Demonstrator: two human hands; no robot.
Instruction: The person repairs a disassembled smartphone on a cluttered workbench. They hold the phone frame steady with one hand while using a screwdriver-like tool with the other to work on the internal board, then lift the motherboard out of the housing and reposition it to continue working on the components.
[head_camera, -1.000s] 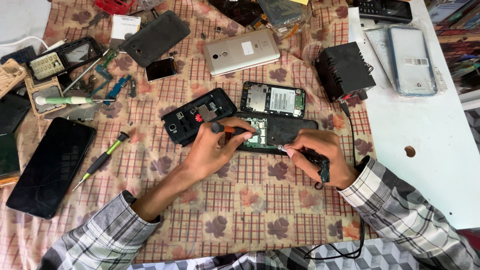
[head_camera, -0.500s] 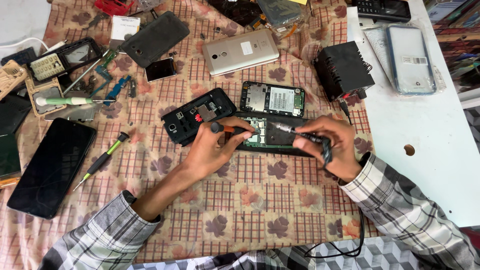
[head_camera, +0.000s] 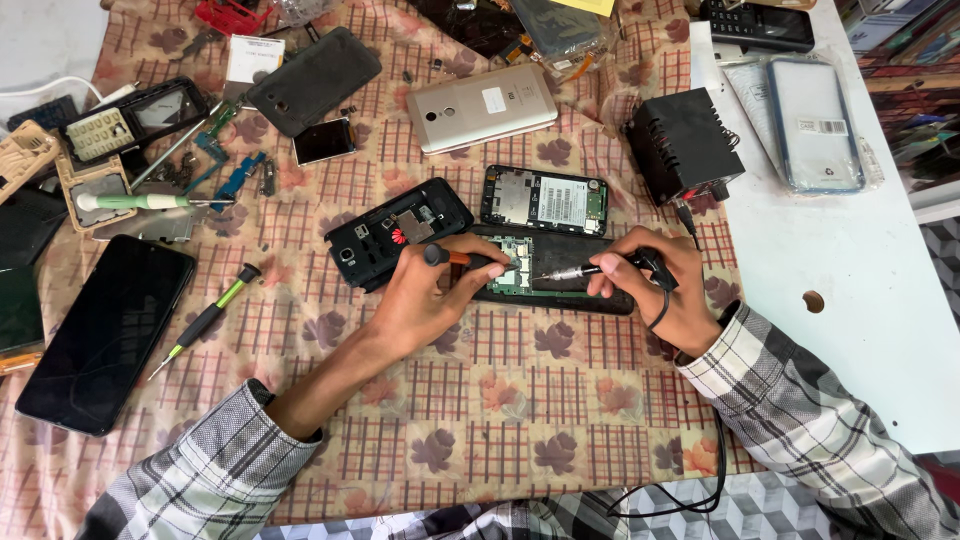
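The left hand (head_camera: 425, 300) grips an orange-handled tool (head_camera: 452, 257) and pins down an opened phone (head_camera: 545, 272), steadying it. The right hand (head_camera: 660, 295) is closed around a corded soldering iron (head_camera: 600, 268), tip on the phone's board. Just beyond lie two more opened phone bodies; two green screwdrivers lie left on the cloth-covered surface (head_camera: 500, 400).

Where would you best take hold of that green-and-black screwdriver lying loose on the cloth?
Probably by its thick black-and-green handle, from above. The screwdriver lies flat and slanted on the cloth, cap up-right, thin tip down-left, beside the dark phone. Fingers could close across the handle's width; the shaft is too slim to hold firmly.
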